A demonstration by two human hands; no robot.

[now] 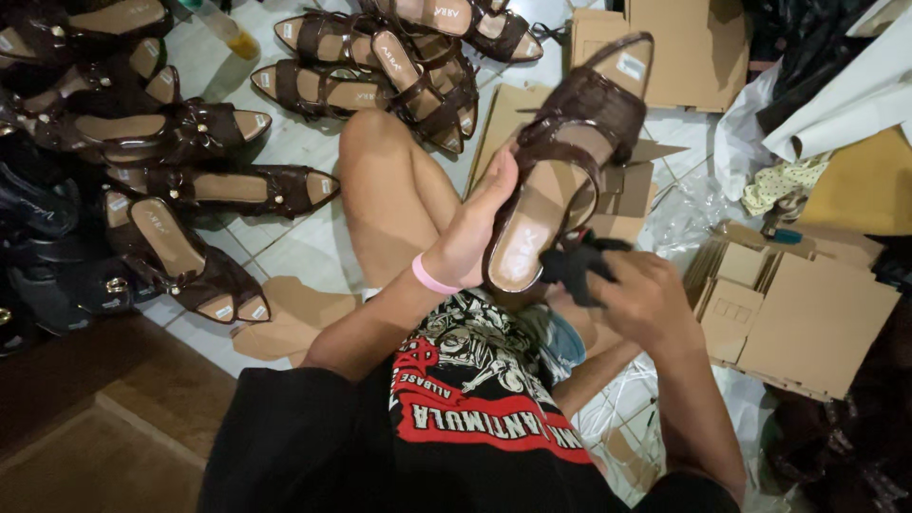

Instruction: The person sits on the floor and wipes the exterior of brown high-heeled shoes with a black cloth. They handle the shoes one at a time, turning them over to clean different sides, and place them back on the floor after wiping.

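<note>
I sit on the tiled floor (294, 252) with one bare knee (380, 142) raised in front of me. My left hand (475, 233) holds a dark brown sandal (560, 171) up over my lap. The fingers are closed along the left edge of its sole, with the thumb side toward me. The sandal is tilted, heel end near me and toe end pointing far and to the right, with its tan insole facing up. A pink wristband (429, 277) sits on my left wrist.

My right hand (641, 299) is closed around a small black cloth (575, 264). The cloth touches the heel end of the sandal at its right edge.

To the left, more brown sandals (190, 190) lie in a loose group on the floor. A second group of sandals (399, 57) lies at the far side, beyond my knee. To the right, flat cardboard pieces (807, 323) are stacked near my right arm. More cardboard (684, 47) lies at the far right. A white plastic bag (750, 142) lies between the two cardboard areas.
</note>
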